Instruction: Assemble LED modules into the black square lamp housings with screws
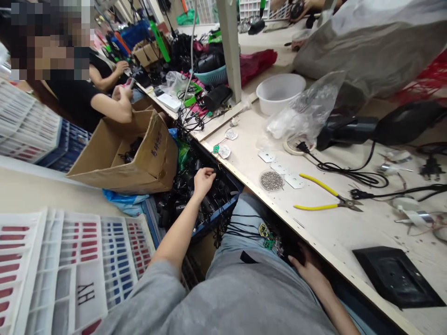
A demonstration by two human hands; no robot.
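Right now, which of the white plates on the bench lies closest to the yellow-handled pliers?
The end plate of the row of three, right beside the yellow-handled pliers; the middle plate and the far plate lie farther off.

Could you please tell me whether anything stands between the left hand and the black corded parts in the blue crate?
Nothing visible does: the left hand is directly over the black corded parts, and its fingers seem to touch them, inside the blue crate.
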